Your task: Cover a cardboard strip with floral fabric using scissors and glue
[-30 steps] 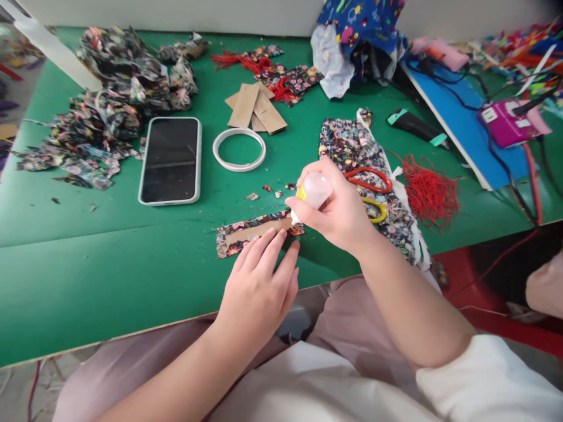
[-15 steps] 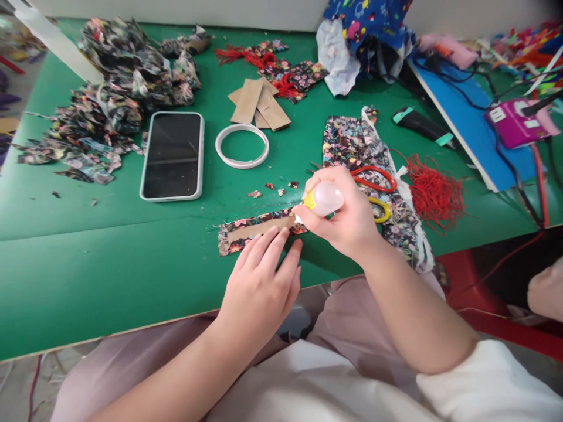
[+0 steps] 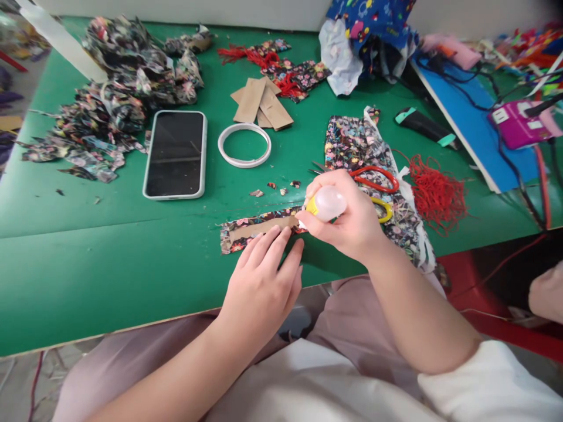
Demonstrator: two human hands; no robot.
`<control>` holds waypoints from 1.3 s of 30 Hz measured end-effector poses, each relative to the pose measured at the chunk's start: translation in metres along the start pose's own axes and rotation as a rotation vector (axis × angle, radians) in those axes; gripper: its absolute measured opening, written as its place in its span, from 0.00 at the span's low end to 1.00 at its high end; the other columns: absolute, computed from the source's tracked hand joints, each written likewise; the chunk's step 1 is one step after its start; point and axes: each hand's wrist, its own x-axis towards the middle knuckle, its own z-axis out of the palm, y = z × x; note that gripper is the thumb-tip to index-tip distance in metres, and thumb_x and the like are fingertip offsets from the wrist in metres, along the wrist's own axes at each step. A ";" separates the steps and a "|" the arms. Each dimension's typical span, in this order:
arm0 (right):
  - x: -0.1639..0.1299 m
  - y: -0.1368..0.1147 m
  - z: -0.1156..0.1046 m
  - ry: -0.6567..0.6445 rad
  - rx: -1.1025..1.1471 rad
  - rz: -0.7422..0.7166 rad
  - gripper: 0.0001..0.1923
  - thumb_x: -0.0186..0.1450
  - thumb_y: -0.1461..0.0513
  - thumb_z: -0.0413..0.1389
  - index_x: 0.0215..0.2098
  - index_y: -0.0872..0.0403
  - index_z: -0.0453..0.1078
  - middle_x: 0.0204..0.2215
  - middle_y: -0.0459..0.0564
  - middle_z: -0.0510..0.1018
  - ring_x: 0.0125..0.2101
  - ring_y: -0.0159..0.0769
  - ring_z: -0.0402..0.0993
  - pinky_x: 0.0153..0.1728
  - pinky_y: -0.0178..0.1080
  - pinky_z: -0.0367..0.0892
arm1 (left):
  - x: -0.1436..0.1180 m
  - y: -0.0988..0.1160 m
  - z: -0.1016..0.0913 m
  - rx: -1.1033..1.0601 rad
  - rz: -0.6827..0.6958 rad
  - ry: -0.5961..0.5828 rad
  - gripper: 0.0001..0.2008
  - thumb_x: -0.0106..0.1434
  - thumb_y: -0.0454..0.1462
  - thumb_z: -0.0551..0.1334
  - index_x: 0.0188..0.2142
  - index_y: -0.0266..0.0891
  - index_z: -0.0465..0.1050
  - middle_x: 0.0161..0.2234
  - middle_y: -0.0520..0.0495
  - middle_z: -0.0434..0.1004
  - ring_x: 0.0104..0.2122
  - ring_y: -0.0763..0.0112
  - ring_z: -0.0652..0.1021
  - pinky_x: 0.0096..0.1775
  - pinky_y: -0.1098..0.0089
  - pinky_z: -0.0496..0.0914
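Near the front edge of the green table point(image 3: 109, 258), the right hand point(image 3: 352, 225) is gripping a small translucent glue bottle point(image 3: 328, 203), tipping its nozzle onto the right end of the floral fabric strip with brown card point(image 3: 255, 230), whose long axis is running leftward under the flat, open left hand point(image 3: 259, 287).

glue bottle point(image 3: 328, 203): mostly wrapped by the right hand point(image 3: 352, 223); its tip is too small to tell if it touches the strip.
fabric strip point(image 3: 253, 227): near right end hidden under the left hand point(image 3: 264, 281) fingers.
scissors point(image 3: 376, 181): blades hidden behind the right hand.
far right clutter point(image 3: 528, 53): blurred, cut by the right edge.
scrap pile point(image 3: 105, 99): far left part blurred.
second person point(image 3: 545, 296): only a part shows, cut by the right edge.
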 end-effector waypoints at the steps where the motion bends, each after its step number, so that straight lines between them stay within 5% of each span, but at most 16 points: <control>1: 0.000 0.000 0.000 -0.005 0.001 0.002 0.13 0.57 0.57 0.59 0.36 0.50 0.60 0.29 0.43 0.70 0.28 0.31 0.68 0.27 0.35 0.65 | 0.000 0.000 0.000 0.001 0.001 0.001 0.19 0.62 0.37 0.56 0.52 0.34 0.68 0.53 0.36 0.69 0.53 0.52 0.68 0.50 0.53 0.67; 13: -0.001 0.003 -0.002 -0.040 0.044 0.030 0.14 0.55 0.59 0.60 0.36 0.49 0.61 0.29 0.43 0.70 0.26 0.30 0.68 0.26 0.34 0.65 | 0.000 0.000 0.001 -0.005 -0.002 0.011 0.19 0.62 0.37 0.55 0.52 0.34 0.68 0.53 0.37 0.69 0.54 0.53 0.68 0.51 0.53 0.67; 23: 0.005 0.010 0.003 0.103 0.081 0.023 0.13 0.56 0.59 0.59 0.36 0.50 0.60 0.31 0.44 0.70 0.31 0.32 0.69 0.32 0.36 0.67 | 0.001 0.001 0.002 0.007 -0.006 0.061 0.17 0.62 0.36 0.55 0.49 0.35 0.71 0.52 0.38 0.71 0.52 0.53 0.70 0.50 0.54 0.69; 29: 0.003 0.008 0.002 0.002 0.099 0.065 0.14 0.56 0.59 0.59 0.37 0.50 0.60 0.30 0.44 0.69 0.29 0.30 0.68 0.29 0.35 0.66 | 0.000 0.001 0.003 0.004 -0.007 0.070 0.17 0.63 0.36 0.55 0.49 0.34 0.71 0.51 0.38 0.72 0.52 0.54 0.71 0.49 0.54 0.69; 39: 0.008 0.018 0.008 0.172 0.124 0.017 0.13 0.58 0.58 0.58 0.37 0.49 0.59 0.31 0.45 0.67 0.30 0.31 0.67 0.31 0.37 0.66 | 0.001 0.001 0.003 0.005 -0.002 0.051 0.17 0.63 0.36 0.54 0.49 0.34 0.71 0.51 0.37 0.71 0.53 0.53 0.70 0.51 0.54 0.68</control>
